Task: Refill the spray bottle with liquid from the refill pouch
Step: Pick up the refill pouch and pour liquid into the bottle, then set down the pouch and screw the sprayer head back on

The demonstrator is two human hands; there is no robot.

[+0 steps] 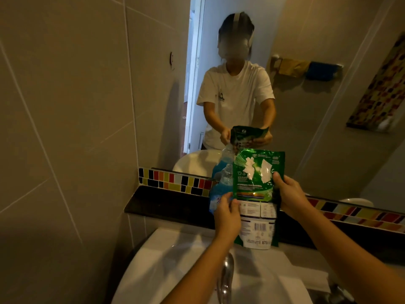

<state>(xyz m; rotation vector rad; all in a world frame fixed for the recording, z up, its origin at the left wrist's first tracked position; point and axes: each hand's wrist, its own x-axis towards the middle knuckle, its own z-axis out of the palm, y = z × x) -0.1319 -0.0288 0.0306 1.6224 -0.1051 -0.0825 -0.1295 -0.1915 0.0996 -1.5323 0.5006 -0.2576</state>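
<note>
I hold a green and white refill pouch (256, 194) upright over the back of the sink. My right hand (289, 194) grips its right edge, thumb on the front. My left hand (228, 216) holds its lower left side. Just left of and behind the pouch stands a clear bottle (219, 189) with blue liquid in its lower part, on the dark ledge (166, 205). No spray head shows on the bottle's neck. The pouch hides the bottle's right side.
A white sink (175, 260) with a chrome tap (225, 279) lies below my arms. A mirror (306, 106) fills the wall ahead, above a strip of coloured tiles (175, 178). A tiled wall (65, 128) closes the left side.
</note>
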